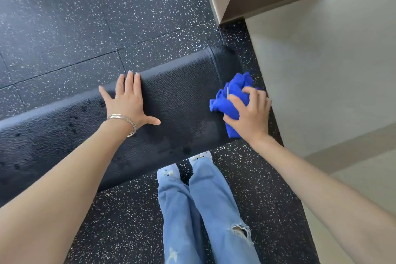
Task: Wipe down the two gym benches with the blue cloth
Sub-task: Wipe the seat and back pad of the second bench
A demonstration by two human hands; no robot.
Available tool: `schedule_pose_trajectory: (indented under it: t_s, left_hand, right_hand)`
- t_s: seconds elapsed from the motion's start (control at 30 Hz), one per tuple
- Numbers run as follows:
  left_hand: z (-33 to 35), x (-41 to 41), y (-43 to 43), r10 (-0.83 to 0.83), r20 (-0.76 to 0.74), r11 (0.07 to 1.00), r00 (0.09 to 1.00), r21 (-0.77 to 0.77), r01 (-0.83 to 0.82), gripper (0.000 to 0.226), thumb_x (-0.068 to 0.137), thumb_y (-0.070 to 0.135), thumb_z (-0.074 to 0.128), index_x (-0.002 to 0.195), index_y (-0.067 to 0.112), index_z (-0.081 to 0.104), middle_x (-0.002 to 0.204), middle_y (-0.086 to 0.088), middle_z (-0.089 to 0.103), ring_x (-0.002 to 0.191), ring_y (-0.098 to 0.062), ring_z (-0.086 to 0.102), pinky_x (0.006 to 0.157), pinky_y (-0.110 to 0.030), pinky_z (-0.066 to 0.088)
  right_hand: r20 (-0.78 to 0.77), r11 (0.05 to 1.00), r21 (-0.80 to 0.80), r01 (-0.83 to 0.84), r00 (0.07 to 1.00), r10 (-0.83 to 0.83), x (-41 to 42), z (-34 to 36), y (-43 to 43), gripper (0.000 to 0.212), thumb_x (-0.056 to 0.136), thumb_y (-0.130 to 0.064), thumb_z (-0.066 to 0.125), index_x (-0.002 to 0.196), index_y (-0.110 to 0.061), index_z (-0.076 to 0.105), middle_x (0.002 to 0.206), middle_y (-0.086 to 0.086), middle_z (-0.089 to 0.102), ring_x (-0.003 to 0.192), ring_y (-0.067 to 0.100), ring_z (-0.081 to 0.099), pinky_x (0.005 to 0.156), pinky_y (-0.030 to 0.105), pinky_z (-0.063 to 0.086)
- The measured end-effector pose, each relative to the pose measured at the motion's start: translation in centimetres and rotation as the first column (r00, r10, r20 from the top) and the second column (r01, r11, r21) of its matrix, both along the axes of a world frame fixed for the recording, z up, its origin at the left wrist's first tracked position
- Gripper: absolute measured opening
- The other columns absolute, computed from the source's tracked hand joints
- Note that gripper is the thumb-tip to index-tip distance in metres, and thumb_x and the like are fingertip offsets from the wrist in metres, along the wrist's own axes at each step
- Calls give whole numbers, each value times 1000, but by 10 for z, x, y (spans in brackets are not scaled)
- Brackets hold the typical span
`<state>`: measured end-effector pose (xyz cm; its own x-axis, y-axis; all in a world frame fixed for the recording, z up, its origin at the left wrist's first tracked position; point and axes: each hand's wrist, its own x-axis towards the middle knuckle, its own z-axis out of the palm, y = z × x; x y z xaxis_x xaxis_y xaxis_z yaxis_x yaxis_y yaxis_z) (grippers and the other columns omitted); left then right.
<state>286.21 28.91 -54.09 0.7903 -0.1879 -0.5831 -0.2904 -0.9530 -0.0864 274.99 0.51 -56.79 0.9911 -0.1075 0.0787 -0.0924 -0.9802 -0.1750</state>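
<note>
Blue cloth [231, 100], bunched under the right hand [249, 113], lies at the bench [182, 100] pad's right end, gripped for wiping. The left hand [128, 100], open and flat mid-pad, apparently braces the body.

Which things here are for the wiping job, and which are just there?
For the job:
blue cloth, bunched in the right hand
black bench, left hand flat on it

Just there:
speckled floor
bracelets
beige wall
</note>
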Motion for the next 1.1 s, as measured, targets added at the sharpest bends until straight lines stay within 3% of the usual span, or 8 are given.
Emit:
schedule_pose_trajectory:
  t_s: [0.13,0.3,0.5,0.6,0.77,0.93,1.0,1.1]
  left_hand:
    - [0,0,0,5,-7,1000,1000,9,-5,140,49,79,65,149,12,-6,159,-4,-2,146,-24,-1,106,-71,9]
    - [2,0,-4,18,-15,1000,1000,10,-18,140,50,77,67,149,12,-7,159,-4,-3,146,-24,-2,106,-71,9]
    - [1,-1,-1,15,-4,1000,1000,-1,-15,139,50,78,66,148,13,-7,159,-3,-3,146,-24,-2,106,-71,9]
    - [1,0,1,27,-2,999,1000,-30,-27,139,48,77,68,149,15,-5,159,-3,0,146,-23,-1,106,-72,9]
    - [-3,-2,8,45,23,994,999,-102,-42,139,45,78,69,149,18,-2,159,-2,2,146,-23,0,106,-73,9]
    - [-2,-15,18,43,51,988,998,-150,-35,133,52,78,64,149,19,-3,159,-7,1,146,-25,-3,105,-72,6]
    - [2,-19,30,-8,51,991,999,-131,15,135,51,78,66,149,19,-6,159,-8,0,146,-25,-3,105,-72,5]
    - [5,-31,57,-47,58,993,997,-103,53,139,49,76,69,149,19,-10,158,-10,0,146,-25,-3,105,-73,5]
  right_hand:
    - [16,960,9,-281,960,281,-48,-2,-9,41,61,-43,66,99,-31,53,111,4,41,91,26,41,74,38,31]
    - [15,913,29,-407,914,406,24,10,-2,31,58,-40,67,86,-27,68,96,8,62,83,29,54,71,38,38]
    - [-179,1000,-3,26,983,-27,146,16,52,41,75,-51,57,111,-31,60,116,8,51,103,31,46,82,43,33]
    - [-177,997,-46,55,982,-62,140,15,71,41,75,-51,57,111,-32,59,115,7,51,101,31,46,81,43,34]
    - [-12,975,-48,-215,977,215,41,9,75,39,60,-43,69,96,-29,64,102,9,59,83,31,53,67,38,37]
    - [-58,777,-44,-628,778,625,-53,3,21,47,69,-54,66,111,-34,56,109,6,44,85,27,48,69,39,38]
    - [-106,815,-35,-578,813,572,-50,7,-6,53,61,-46,77,109,-33,59,110,6,44,86,29,48,69,42,42]
    - [-145,983,39,-180,972,184,-30,13,-10,54,59,-28,82,105,-29,54,109,13,51,87,38,52,72,45,46]
